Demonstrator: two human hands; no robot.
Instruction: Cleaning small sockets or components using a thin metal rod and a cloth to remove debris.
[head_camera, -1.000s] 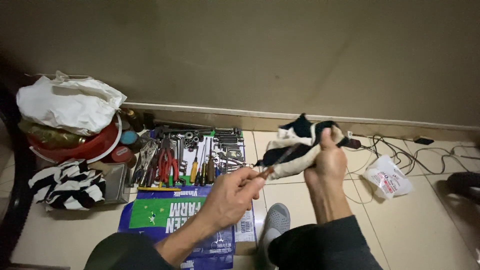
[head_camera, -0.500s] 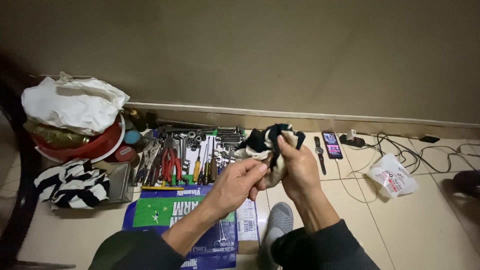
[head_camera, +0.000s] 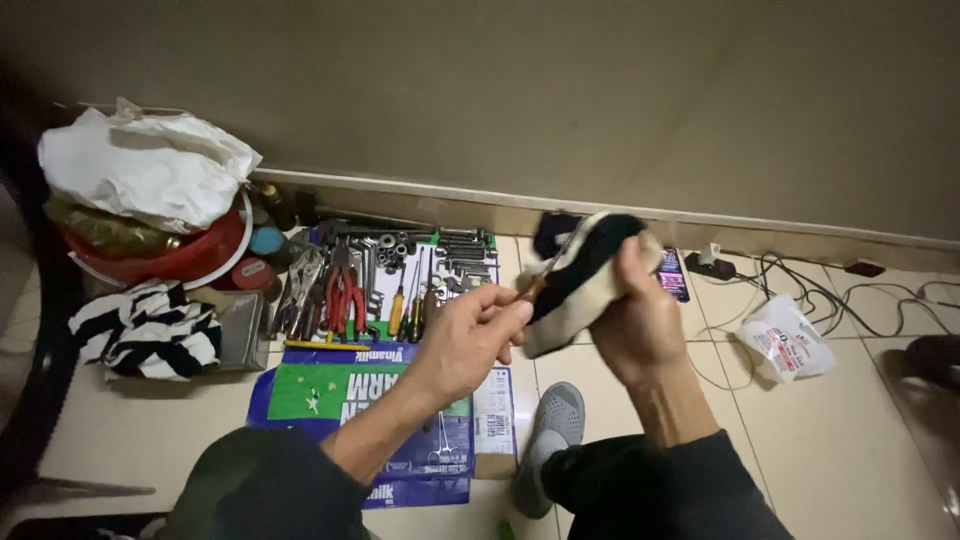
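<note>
A: What's nearest the camera?

B: A grey shoe (head_camera: 553, 430) on the floor (head_camera: 820, 430), beside a flattened blue and green carton (head_camera: 340, 400).

A: And the hands?

B: The left hand (head_camera: 470, 340) pinches a slim tool with a brown handle (head_camera: 530, 288). The right hand (head_camera: 640, 315) is clenched around a black and cream rag (head_camera: 585, 270), wrapped over the tool's far end.

A: How far along is the wiping?

B: Midway, I'd judge; the tool's tip is hidden in the rag, so its cleanliness can't be told.

A: Beyond that?

B: Pliers, screwdrivers and sockets (head_camera: 390, 275) in rows, a red basin (head_camera: 170, 260), cables (head_camera: 820, 290) by the wall.
</note>
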